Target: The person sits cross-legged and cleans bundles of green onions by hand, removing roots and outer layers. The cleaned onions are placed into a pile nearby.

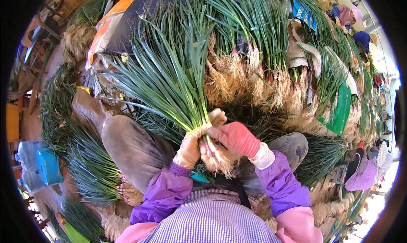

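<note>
My left hand [188, 149], in a cream glove, grips a bunch of green onions [182, 98] around its lower stems. The long green leaves fan out up and to the left. Pale, stringy roots [219, 160] hang below the grip, with pinkish stem bases above them. My right hand [238, 138], in a red glove with a white cuff, is curled against the stems just right of the left hand. Its fingertips are partly hidden, and whether they pinch a tie cannot be seen. The bunch is held between my bent knees, above my lap.
More rooted green onions [254, 55] lie in a row ahead. Another pile [95, 169] rests by my left knee, near a blue plastic container [50, 166]. A dark sack [133, 23] stands at upper left. Other people [346, 15] work at far right; a purple hat [361, 176] shows lower right.
</note>
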### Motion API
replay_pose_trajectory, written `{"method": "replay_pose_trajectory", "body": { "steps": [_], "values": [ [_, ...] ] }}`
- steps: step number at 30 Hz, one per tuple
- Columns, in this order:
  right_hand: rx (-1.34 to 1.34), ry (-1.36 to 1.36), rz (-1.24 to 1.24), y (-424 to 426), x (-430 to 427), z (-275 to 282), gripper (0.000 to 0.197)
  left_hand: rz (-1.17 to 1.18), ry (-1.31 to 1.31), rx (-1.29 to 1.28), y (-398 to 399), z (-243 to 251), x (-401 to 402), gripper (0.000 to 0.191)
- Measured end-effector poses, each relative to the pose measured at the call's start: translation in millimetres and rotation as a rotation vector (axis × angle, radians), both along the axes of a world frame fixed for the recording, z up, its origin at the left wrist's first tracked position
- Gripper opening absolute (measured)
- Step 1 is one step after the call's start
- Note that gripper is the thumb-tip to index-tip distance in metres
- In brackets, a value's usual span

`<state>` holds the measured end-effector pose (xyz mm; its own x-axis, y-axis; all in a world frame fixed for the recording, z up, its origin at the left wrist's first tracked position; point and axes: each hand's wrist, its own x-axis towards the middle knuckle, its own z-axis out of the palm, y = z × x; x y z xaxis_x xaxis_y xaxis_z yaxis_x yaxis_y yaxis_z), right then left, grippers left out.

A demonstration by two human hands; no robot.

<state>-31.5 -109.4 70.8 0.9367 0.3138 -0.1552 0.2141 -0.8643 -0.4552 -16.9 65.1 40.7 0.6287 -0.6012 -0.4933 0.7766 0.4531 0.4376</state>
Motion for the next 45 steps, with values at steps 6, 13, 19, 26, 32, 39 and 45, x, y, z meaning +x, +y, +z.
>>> {"method": "replay_pose_trajectory", "body": {
  "steps": [6, 13, 19, 26, 32, 39, 45],
  "values": [
    [-0.216, -0.164, -0.671, -38.7, 132.5, 39.0, 0.057, 0.357, -0.192, -0.45, 10.8, 46.4, 22.6, 0.025],
    [1.089, 0.131, -0.718, -107.6, 114.8, 7.7, 0.024, 0.297, 0.028, -0.806, 6.9, -7.4, 35.8, 0.034],
    [0.665, -0.016, -0.623, -17.6, -3.7, 31.2, 0.022, 0.105, 0.103, -0.238, -17.1, -9.1, 20.7, 0.044],
    [0.186, -0.059, 0.021, -10.9, -25.3, 16.7, 0.015, 0.057, 0.049, -0.341, -8.3, -28.6, 2.6, 0.041],
    [1.26, 0.475, -0.701, 0.9, 51.4, -37.9, 0.028, 0.073, 0.065, -0.308, -13.8, -25.5, -0.6, 0.035],
    [1.396, -0.149, -0.953, 11.1, 20.3, -6.1, 0.016, 0.216, 0.013, -0.063, -17.7, -37.8, 1.1, 0.027],
    [0.161, -0.343, -0.553, 39.8, 25.9, -23.8, 0.024, 0.182, -0.211, 0.102, -23.6, -34.0, -4.8, 0.019]
  ]
}}
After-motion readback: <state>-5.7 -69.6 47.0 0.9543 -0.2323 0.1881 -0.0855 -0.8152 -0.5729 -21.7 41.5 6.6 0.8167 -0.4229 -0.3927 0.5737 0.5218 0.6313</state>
